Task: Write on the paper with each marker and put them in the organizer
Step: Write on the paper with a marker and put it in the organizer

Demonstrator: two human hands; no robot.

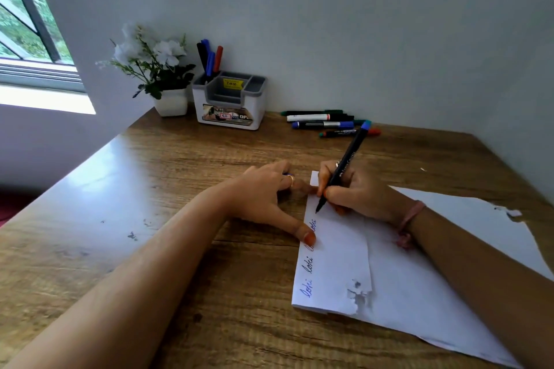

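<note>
A white paper [398, 284], folded and torn in places, lies on the wooden table [150, 189] with blue handwriting along its left edge. My right hand [359, 192] grips a black marker with a blue end [347, 159], its tip touching the paper's upper left part. My left hand [266, 192] presses the paper's left edge with its thumb and fingertips; a small blue bit shows by its fingers. A white and grey organizer [229, 102] stands at the back by the wall, with several markers [209, 58] upright in its left compartment.
Several loose markers [323, 123] lie on the table at the back, right of the organizer. A white pot with white flowers [168, 81] stands left of the organizer, near the table's corner. A window is at far left, and walls close the back and right.
</note>
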